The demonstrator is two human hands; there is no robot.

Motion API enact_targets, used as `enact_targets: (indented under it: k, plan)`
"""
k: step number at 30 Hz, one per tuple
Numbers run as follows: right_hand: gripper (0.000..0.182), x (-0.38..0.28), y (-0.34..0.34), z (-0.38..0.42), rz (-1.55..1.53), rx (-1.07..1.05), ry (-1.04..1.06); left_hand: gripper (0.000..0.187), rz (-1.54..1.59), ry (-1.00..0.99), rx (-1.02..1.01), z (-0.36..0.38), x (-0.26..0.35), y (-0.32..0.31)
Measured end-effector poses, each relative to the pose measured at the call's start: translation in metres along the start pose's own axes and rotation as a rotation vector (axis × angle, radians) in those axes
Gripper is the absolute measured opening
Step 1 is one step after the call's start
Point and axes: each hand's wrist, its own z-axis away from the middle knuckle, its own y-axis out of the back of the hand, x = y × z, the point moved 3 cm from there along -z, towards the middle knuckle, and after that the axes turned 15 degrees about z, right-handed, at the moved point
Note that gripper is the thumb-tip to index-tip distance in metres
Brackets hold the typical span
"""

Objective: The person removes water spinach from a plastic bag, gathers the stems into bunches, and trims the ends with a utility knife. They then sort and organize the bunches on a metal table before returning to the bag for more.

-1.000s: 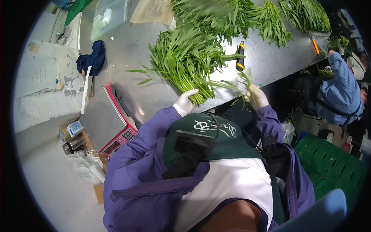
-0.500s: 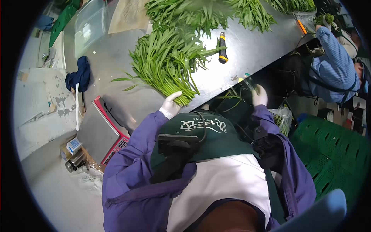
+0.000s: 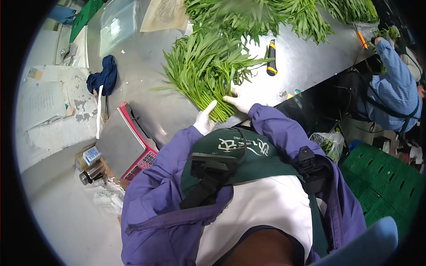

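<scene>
A bunch of leafy greens (image 3: 207, 80) with long, thin green stems lies on the metal table, its cut stem ends toward me. At the lower left of those ends, my left hand (image 3: 204, 121), in a white glove, is closed on the stems. My right hand (image 3: 239, 100), also gloved in white, grips the bunch from the right side, its fingers partly hidden by the stems. A black and yellow utility knife (image 3: 271, 58) rests on the table just beyond my right hand.
More heaps of greens (image 3: 306, 20) lie along the far side of the metal table (image 3: 146, 95). To the left are a red-edged scale (image 3: 122, 144) and a dark blue cloth (image 3: 103, 76). Green crates (image 3: 384, 177) and a co-worker in a blue striped sleeve (image 3: 392, 91) are at right.
My right hand has come in from beyond the table's front edge at right, where a leafy scrap was near it, onto the bunch. My left hand stays on the stems. The view has shifted slightly.
</scene>
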Motion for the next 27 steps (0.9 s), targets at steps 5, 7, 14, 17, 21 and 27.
enact_targets:
  k: [5, 7, 14, 17, 21, 27]
  plan:
    - [0.039, 0.0, -0.013, -0.008, -0.053, 0.019, 0.014, 0.033, -0.186, -0.108, 0.057, -0.003, -0.002, -0.007]
    - [0.038, 0.007, -0.013, -0.013, -0.017, 0.1, 0.119, 0.033, -0.158, -0.085, 0.049, 0.001, 0.0, -0.012]
    - [0.059, -0.044, -0.011, 0.004, 0.017, 0.016, -0.03, 0.036, -0.231, -0.1, 0.06, 0.0, 0.001, -0.006]
    - [0.069, -0.077, 0.005, 0.017, 0.172, 0.009, -0.056, 0.04, -0.412, -0.226, 0.032, 0.002, 0.008, -0.008]
    - [0.073, -0.07, -0.001, 0.015, 0.071, 0.086, 0.152, 0.04, -0.639, -0.495, -0.003, 0.016, 0.019, -0.031]
    - [0.042, -0.053, -0.012, 0.023, 0.446, 0.198, 0.339, 0.029, -0.809, -0.69, -0.065, -0.002, 0.022, 0.008]
